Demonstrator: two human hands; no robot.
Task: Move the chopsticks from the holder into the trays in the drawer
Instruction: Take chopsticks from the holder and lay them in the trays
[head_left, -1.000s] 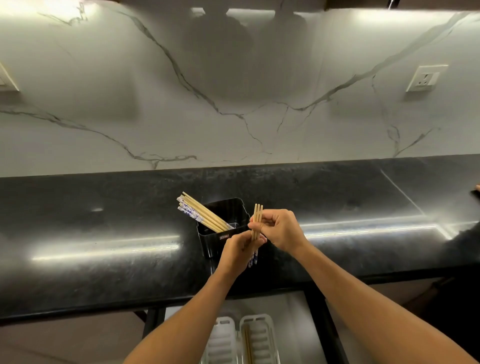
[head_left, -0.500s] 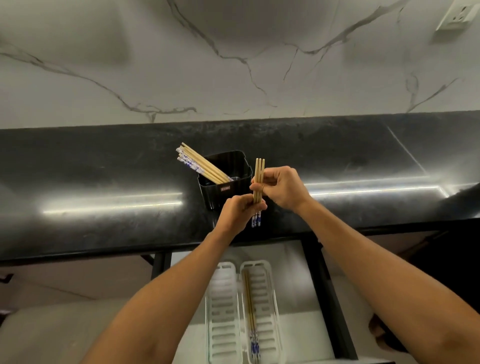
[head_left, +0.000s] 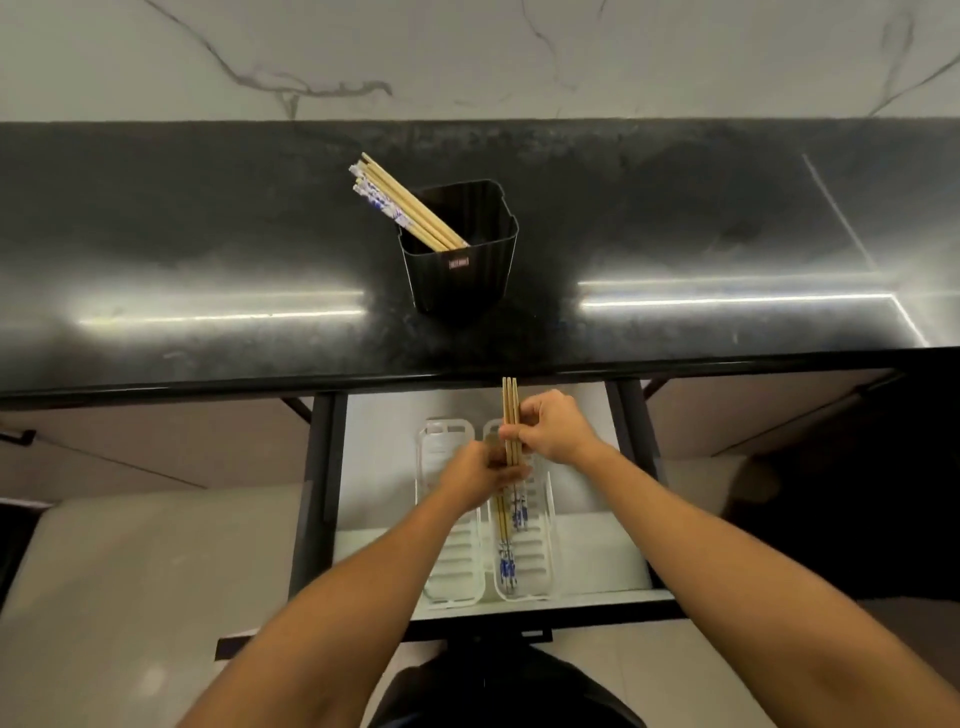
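Fingers (head_left: 511, 434) pinch slim wooden chopsticks (head_left: 510, 415) | ribbed white trays (head_left: 449, 561)

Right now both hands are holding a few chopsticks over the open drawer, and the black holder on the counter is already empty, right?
Not quite. The head view shows the black holder is not empty: a bunch of chopsticks leans out of it. The rest holds: the left hand and right hand hold a few chopsticks over the open drawer.
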